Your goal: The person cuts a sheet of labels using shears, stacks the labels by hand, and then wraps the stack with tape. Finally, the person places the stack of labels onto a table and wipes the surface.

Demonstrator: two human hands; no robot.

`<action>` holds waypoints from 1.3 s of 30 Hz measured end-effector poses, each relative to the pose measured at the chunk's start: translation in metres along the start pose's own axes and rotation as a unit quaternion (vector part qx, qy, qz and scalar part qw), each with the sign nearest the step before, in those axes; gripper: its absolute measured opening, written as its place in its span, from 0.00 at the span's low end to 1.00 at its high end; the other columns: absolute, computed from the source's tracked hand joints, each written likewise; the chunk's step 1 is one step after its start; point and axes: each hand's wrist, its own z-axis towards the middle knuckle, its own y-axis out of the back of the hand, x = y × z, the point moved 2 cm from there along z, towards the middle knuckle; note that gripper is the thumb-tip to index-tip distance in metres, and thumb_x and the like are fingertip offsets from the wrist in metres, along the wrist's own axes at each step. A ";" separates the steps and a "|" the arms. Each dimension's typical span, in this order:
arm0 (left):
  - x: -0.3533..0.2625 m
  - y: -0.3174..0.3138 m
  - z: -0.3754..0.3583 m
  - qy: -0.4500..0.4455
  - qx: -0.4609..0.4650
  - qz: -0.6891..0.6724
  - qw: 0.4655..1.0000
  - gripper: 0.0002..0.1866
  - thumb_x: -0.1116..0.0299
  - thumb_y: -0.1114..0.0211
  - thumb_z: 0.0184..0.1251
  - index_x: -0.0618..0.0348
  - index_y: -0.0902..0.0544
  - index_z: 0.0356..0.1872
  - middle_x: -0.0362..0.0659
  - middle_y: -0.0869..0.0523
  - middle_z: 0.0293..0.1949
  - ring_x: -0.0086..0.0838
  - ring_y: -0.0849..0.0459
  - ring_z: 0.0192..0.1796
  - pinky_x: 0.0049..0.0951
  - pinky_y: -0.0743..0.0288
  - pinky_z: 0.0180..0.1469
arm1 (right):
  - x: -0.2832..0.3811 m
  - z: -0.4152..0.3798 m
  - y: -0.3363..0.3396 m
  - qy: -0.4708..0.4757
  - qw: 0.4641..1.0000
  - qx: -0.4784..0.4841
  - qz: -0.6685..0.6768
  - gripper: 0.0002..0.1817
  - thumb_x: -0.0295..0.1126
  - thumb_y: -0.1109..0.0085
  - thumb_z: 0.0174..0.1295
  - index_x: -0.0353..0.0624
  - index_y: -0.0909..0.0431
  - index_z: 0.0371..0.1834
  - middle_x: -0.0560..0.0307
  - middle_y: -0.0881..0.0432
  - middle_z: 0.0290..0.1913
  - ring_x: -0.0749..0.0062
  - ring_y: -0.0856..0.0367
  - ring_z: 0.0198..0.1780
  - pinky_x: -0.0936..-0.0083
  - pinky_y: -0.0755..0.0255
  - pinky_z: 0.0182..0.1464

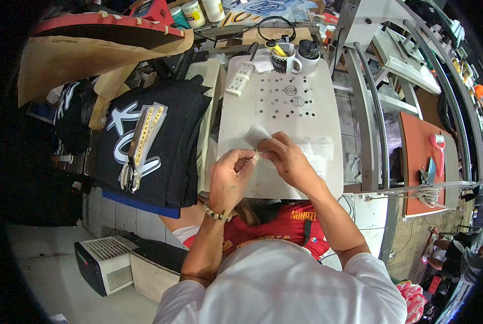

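Observation:
Both hands meet over the near half of a white board (236, 121). My right hand (291, 163) is closed on a small translucent sheet (257, 135), which sticks up past its fingertips. Close beside it, my left hand (231, 175) is in a pinch at the sheet's near end; whatever lies between those fingertips is too small to make out. A beaded bracelet (215, 215) circles my left wrist. Clear film pieces (319, 154) lie on the board by my right hand. Farther up are rows of dark dots and two round printed marks (290, 90).
Left, folded black garments (171, 124) carry white lettering, a "CHIROPRACTIC" strip (147, 132) and metal scissors or tweezers (130, 175). A power strip (241, 78) and two mugs (284, 62) stand at the board's far end. A metal frame (364, 108) rises at right.

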 end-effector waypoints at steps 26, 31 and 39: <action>0.035 -0.014 0.005 0.111 0.036 -0.013 0.993 0.09 0.67 0.32 0.69 0.64 0.16 0.33 0.38 0.17 0.20 0.16 0.25 0.17 0.22 0.33 0.19 | 0.005 -0.001 -0.004 -0.002 0.999 0.048 -0.001 0.10 0.20 0.42 0.63 0.37 0.26 0.47 0.43 0.23 0.44 0.42 0.21 0.47 0.55 0.25 0.47; 0.040 -0.017 0.007 0.067 0.001 0.067 0.995 0.10 0.66 0.30 0.64 0.64 0.15 0.31 0.38 0.17 0.19 0.16 0.24 0.18 0.25 0.32 0.20 | -0.002 -0.005 -0.007 -0.008 0.999 0.030 0.020 0.14 0.20 0.40 0.63 0.35 0.30 0.50 0.39 0.21 0.48 0.40 0.20 0.50 0.56 0.25 0.49; 0.024 -0.014 0.008 0.013 -0.059 0.114 0.992 0.15 0.60 0.26 0.60 0.61 0.18 0.37 0.48 0.14 0.21 0.40 0.13 0.24 0.37 0.22 0.29 | -0.016 -0.002 -0.005 -0.094 0.991 -0.013 0.097 0.19 0.25 0.35 0.63 0.34 0.28 0.54 0.38 0.17 0.49 0.55 0.16 0.50 0.64 0.24 0.51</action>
